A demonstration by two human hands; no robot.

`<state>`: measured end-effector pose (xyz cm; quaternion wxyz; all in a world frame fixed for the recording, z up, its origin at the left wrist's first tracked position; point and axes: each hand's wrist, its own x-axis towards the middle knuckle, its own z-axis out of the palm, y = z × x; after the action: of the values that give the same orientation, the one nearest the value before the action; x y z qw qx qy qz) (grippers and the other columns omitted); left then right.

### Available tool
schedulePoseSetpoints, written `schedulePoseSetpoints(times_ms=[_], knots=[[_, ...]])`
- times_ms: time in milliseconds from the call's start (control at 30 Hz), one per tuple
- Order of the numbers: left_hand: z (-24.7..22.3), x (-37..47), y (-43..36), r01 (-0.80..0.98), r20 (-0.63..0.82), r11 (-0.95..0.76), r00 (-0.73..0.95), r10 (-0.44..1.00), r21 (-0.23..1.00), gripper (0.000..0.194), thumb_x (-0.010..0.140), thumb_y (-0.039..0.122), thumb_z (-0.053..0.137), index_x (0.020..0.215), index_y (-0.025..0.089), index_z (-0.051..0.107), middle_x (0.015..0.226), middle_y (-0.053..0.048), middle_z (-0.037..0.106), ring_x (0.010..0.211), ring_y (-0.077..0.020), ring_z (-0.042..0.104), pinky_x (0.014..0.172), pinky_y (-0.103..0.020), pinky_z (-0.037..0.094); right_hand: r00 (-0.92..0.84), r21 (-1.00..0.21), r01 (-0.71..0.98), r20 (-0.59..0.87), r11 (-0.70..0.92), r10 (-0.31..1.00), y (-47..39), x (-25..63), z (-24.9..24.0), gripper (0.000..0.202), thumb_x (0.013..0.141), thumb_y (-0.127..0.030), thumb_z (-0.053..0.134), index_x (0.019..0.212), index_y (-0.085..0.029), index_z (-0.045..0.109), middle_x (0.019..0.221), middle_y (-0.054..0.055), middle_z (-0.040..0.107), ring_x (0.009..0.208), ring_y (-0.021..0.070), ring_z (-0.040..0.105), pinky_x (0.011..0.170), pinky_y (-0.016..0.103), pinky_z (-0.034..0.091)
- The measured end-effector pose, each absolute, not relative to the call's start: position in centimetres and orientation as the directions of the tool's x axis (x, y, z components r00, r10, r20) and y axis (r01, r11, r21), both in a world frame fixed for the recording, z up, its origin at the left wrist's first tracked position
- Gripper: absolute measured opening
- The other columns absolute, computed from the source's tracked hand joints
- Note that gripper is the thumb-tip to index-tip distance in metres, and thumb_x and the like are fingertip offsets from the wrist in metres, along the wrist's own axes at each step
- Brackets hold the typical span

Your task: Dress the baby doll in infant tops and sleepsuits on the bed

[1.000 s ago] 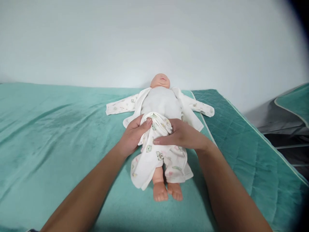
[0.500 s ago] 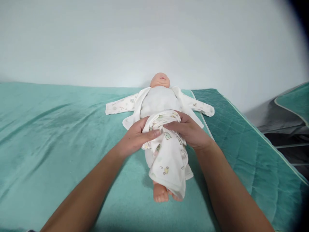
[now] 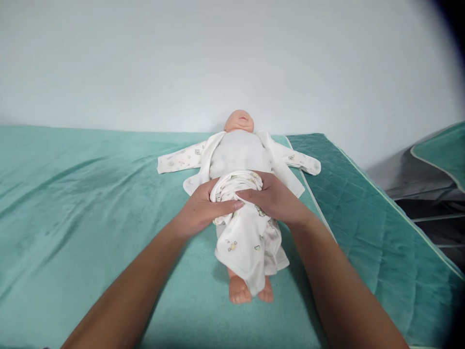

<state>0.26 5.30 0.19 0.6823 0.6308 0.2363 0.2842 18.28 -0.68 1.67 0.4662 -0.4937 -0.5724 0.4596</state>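
Observation:
A baby doll (image 3: 239, 121) lies on its back with its bare feet toward me. It wears a white printed baby jacket (image 3: 285, 167), which is spread wide over a pale cloth torso. Above the doll's legs I hold a white baby garment (image 3: 238, 240) with small animal prints, gathered into folds at the top and hanging loose below. My left hand (image 3: 203, 206) is closed on the gathered left side, thumb on the front. On the right side, my right hand (image 3: 272, 196) grips the folds, its thumb close to the left one. The fingers behind the cloth are hidden.
A green plush cover (image 3: 90, 218) lies under the doll. To the right is a darker quilted green cover (image 3: 374, 232) with a pale edge. A white wall (image 3: 181, 63) stands behind, and another green cloth (image 3: 443, 155) shows at the far right.
Both hands have shifted the gathered garment slightly left. Its hanging part has swung left, and more of the doll's feet shows.

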Motion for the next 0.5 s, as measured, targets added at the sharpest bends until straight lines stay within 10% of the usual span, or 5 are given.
schedulePoseSetpoints(times_ms=[500], knots=[[-0.7,0.5,5.1,-0.191,0.046,0.097,0.631,0.775,0.977,0.036,0.075,0.035,0.077,0.104,0.018,0.065,0.094,-0.005,0.069,0.082,-0.0197,0.064,0.07,-0.028,0.049,-0.308,-0.986,0.164,-0.079,-0.029,0.948,-1.1,19.3,2.1,0.036,0.075,-0.038,0.078,0.105,-0.02,0.072,0.1,0.003,0.073,0.094,0.0226,0.067,0.078,0.032,0.053]])
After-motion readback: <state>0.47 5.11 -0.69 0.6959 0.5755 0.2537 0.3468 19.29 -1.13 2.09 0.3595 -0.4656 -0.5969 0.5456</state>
